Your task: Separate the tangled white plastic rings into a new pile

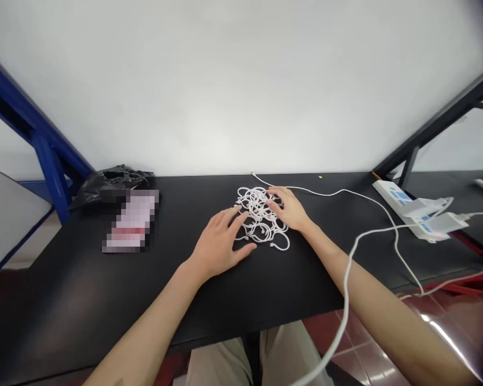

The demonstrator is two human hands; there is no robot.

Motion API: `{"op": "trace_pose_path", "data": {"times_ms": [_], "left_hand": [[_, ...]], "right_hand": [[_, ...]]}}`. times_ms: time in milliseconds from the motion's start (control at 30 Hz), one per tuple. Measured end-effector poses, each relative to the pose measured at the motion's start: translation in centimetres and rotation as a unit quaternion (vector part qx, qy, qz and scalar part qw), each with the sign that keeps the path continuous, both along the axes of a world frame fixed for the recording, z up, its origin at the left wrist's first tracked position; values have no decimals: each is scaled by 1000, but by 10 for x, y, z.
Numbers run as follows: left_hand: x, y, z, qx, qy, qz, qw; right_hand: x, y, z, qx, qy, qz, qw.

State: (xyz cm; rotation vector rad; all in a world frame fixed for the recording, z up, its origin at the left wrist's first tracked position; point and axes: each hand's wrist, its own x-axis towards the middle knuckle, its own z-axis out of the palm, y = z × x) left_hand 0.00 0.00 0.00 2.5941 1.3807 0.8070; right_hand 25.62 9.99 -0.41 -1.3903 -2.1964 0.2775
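Black tabletop point(76, 289), roomy toward front edge point(261, 325); left hand point(217, 244), right hand point(290, 210) about white loops point(259, 206), each grip spread, empty

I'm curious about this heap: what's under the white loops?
The black tabletop shows through gaps between the white loops; anything directly beneath the overlapping strands is covered.

One cam, on my head, facing forward and down: my left hand point(217, 244), right hand point(292, 210) near at mid-frame, table point(84, 289) below, wall point(233, 96) beyond.
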Motion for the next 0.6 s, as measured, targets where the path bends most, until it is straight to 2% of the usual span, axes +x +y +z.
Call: {"op": "trace_pose_path", "data": {"times_ms": [133,233,367,600], "left_hand": [[17,2,-7,-19,46,-40,998],[20,6,-10,-37,49,-18,998],[18,7,-8,-24,40,1,999],[14,7,-6,-3,9,1,1000]], "right_hand": [[-5,-5,3,25,-18,1,1000],[-7,-7,5,45,-31,-29,998],[-7,-6,3,44,-39,-58,997],[-2,-3,-2,64,-5,-32,997]]}}
